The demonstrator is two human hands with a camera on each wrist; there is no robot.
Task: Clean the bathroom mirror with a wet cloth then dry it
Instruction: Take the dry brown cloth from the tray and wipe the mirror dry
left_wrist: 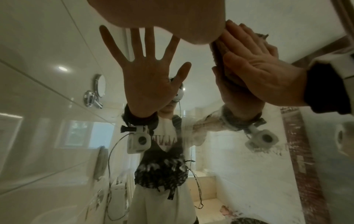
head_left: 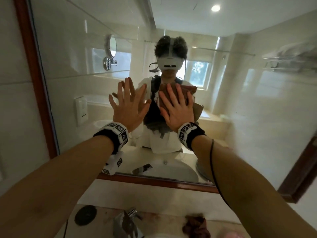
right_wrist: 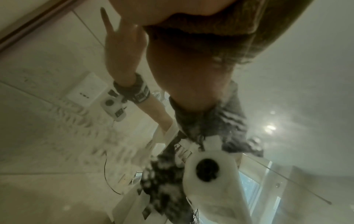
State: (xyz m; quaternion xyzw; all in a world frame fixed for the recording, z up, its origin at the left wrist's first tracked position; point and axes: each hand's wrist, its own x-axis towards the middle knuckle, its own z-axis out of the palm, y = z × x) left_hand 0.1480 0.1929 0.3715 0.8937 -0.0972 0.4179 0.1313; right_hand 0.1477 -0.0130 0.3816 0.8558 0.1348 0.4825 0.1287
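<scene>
Your right hand (head_left: 177,109) presses the cloth (head_left: 192,110) flat against the mirror (head_left: 257,100) at frame centre; your left hand (head_left: 127,104) lies spread, empty, beside it.

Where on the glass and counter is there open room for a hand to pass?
On the mirror, open glass lies right of the right hand pressing the brown cloth, and above both hands. The left hand crowds the middle. On the counter, the faucet and crumpled cloth leave little room.
</scene>
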